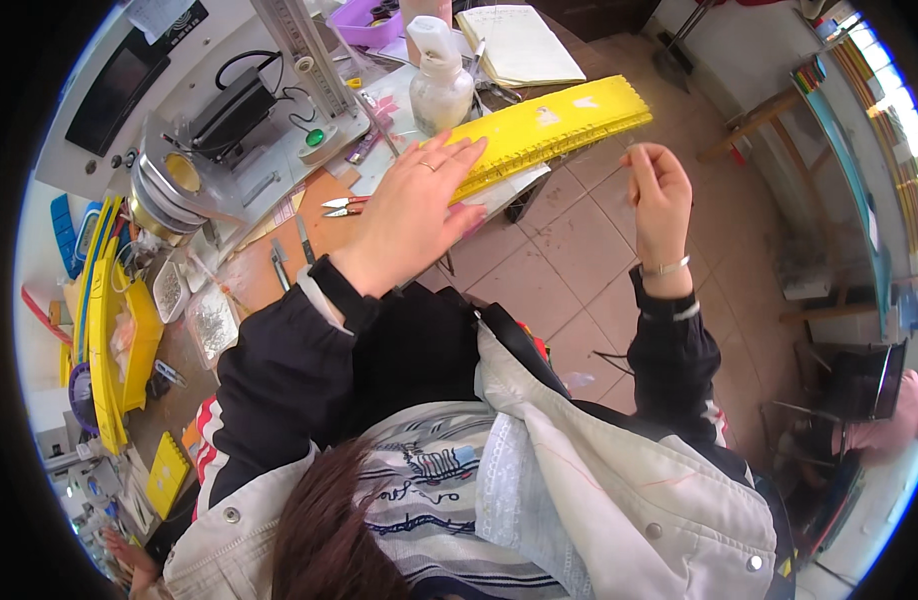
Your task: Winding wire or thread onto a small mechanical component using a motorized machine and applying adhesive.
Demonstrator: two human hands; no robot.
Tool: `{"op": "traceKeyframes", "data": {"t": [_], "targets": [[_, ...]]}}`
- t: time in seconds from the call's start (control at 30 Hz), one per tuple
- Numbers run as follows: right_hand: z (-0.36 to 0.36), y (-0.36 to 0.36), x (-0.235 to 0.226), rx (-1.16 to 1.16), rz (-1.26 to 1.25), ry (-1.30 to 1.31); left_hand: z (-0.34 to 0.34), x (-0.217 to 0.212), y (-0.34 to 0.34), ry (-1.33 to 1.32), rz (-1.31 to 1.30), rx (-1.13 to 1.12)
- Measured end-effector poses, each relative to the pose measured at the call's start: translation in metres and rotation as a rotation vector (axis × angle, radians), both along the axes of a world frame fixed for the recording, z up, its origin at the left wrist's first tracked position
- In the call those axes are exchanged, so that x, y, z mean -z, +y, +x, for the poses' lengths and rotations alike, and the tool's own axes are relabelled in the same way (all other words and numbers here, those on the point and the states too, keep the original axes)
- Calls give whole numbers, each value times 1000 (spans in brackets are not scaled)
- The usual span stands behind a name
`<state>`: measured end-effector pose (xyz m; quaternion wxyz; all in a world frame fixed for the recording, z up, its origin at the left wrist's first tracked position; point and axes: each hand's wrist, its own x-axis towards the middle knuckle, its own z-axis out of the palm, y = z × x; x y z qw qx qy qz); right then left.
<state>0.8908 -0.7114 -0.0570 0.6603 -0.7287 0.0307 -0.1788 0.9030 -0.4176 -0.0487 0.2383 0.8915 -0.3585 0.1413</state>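
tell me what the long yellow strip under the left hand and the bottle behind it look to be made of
Yellow strip: probably moulded plastic, matte and evenly coloured, with a row of small teeth along its near edge. Bottle: seemingly translucent plastic, cloudy whitish walls with a white cap. The left hand lies flat on the strip.

A small assembly workshop: crowded table with tape reels, snips, tweezers, trays of tiny metal parts, yellow plastic racks, a wired bench device.

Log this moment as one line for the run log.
left hand: flat on yellow tray | right hand: raised beside tray, fingers pinched, item too thin to tell | snips: on bench, untouched
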Motion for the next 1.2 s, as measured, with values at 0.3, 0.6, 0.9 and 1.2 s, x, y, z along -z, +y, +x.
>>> {"op": "traceKeyframes", "data": {"t": [0.3,0.6,0.9,1.2], "targets": [[72,-10,55,103,-54,47,15,11,6,166,98,-35],[84,-16,51,90,-219,111,15,8,5,171,101,-45],[74,-6,32,176,-821,53,14,8,2,134,114,-56],[64,-5,43,246,-1004,-58,14,13,-3,71,135,-87]]}}
